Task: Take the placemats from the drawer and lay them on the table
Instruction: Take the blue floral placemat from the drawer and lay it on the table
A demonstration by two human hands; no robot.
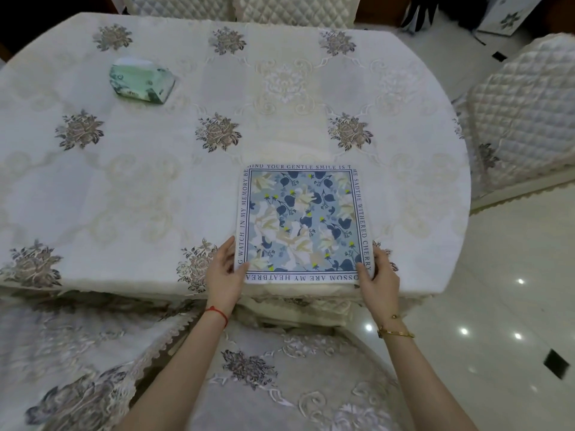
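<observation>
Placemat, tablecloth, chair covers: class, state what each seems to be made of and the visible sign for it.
Placemat: probably printed fabric or padded cloth, matte; floral print, lettered border, soft rounded corners.
Tablecloth: woven cloth with raised embroidered flowers, slight sheen, scalloped lace hem.
Chair cover: quilted padded fabric, satin-like; diamond stitching puffs up.

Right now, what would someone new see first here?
The blue flowered placemat stands out, lying at the near edge of the table. The left hand and right hand each hold a near corner. A green tissue pack sits far off to the left.
</observation>
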